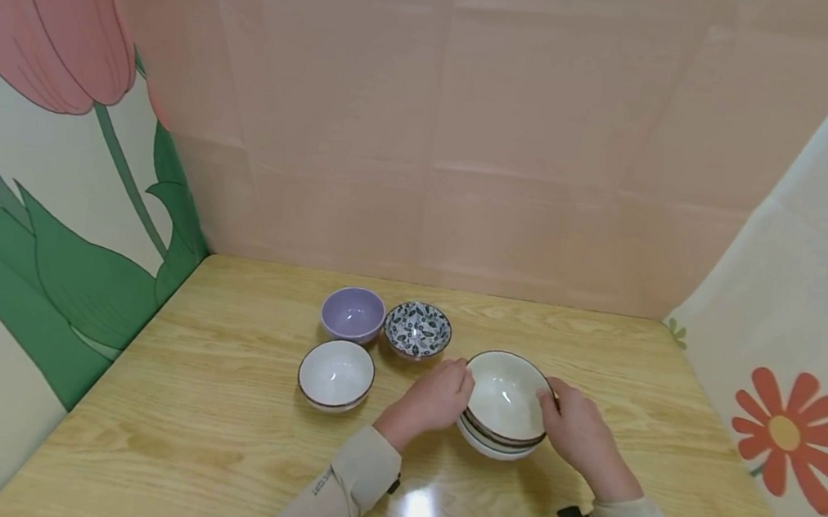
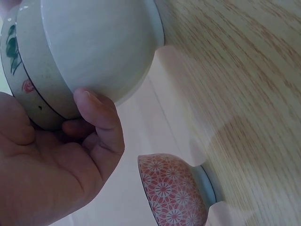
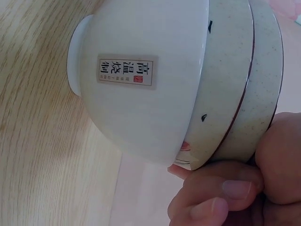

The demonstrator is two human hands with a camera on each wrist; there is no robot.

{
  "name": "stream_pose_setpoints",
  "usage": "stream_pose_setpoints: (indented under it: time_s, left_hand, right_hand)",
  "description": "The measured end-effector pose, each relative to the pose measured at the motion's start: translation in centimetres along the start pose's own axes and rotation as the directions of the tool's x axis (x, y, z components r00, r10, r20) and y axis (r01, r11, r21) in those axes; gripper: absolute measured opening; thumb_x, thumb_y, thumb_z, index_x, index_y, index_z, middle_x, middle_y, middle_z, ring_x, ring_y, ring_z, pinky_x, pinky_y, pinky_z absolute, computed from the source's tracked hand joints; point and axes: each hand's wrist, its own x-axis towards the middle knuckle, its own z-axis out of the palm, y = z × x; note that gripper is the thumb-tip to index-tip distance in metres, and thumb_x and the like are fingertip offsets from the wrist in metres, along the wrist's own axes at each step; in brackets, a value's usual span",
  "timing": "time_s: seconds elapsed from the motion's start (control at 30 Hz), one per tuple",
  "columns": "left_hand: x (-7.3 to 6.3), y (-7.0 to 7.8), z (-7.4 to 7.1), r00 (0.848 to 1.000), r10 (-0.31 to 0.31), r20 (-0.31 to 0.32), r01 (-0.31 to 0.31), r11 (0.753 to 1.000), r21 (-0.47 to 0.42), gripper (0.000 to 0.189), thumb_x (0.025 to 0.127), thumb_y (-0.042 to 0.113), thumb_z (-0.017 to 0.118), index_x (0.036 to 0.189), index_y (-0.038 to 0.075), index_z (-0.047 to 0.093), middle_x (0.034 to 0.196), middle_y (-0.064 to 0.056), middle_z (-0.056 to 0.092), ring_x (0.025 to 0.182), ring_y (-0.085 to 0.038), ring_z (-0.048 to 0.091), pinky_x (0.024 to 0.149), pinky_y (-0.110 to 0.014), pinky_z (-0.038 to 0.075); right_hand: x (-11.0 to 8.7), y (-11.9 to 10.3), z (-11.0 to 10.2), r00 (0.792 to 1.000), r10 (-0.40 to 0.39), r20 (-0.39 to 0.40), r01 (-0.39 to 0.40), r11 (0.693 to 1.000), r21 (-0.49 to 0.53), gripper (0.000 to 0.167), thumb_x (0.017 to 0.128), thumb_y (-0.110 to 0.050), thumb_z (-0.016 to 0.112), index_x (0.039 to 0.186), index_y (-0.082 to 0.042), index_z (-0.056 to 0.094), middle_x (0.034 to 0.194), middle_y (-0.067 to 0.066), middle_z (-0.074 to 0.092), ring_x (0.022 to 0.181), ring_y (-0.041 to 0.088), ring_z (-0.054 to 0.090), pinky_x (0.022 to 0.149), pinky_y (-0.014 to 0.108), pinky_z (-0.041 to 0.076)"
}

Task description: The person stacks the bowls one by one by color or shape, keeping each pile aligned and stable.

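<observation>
Both hands hold a nested stack of bowls (image 1: 507,394) on the right part of the table. Two cream bowls (image 3: 221,80) with thin brown rims sit inside a plain white bowl (image 3: 136,84), which bears a small printed label. My left hand (image 1: 439,396) grips the stack's left side, thumb near the top rim and fingers curled beneath the cream bowls' edges. On the opposite side, my right hand (image 1: 578,429) pinches the rims, its thumb over the top edge. The white bowl's foot (image 3: 75,56) is right at the wooden tabletop.
Left of the stack stand a purple bowl (image 1: 353,315), a white bowl with a dark rim (image 1: 336,373) and a leaf-patterned bowl (image 1: 418,329). In the left wrist view, a red floral bowl (image 2: 171,190) is nearby. A pink backdrop (image 1: 433,129) rises behind the table (image 1: 169,434).
</observation>
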Motion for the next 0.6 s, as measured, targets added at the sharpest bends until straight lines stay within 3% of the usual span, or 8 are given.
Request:
stream_pose_setpoints:
  time_s: [0.23, 0.6]
  left_hand:
    - [0.06, -0.01, 0.11, 1.000, -0.021, 0.011, 0.022, 1.000, -0.011, 0.053, 0.109, 0.026, 0.024, 0.142, -0.007, 0.048, 0.139, -0.019, 0.056, 0.133, -0.027, 0.051, 0.113, -0.037, 0.041]
    - [0.26, -0.08, 0.10, 1.000, -0.026, 0.010, 0.026, 1.000, -0.018, 0.051, 0.109, 0.027, 0.025, 0.139, -0.005, 0.051, 0.132, -0.017, 0.060, 0.127, -0.025, 0.055, 0.109, -0.035, 0.045]
  right_hand:
    - [0.06, -0.02, -0.09, 1.000, 0.013, 0.012, -0.013, 1.000, 0.003, 0.045, 0.104, -0.015, 0.044, 0.134, 0.018, 0.048, 0.124, 0.038, 0.059, 0.106, 0.043, 0.065, 0.078, 0.051, 0.059]
    - [0.14, 0.05, 0.04, 1.000, 0.024, 0.009, -0.024, 1.000, 0.000, 0.046, 0.105, -0.018, 0.043, 0.135, 0.016, 0.048, 0.126, 0.038, 0.058, 0.105, 0.041, 0.066, 0.076, 0.049, 0.059]
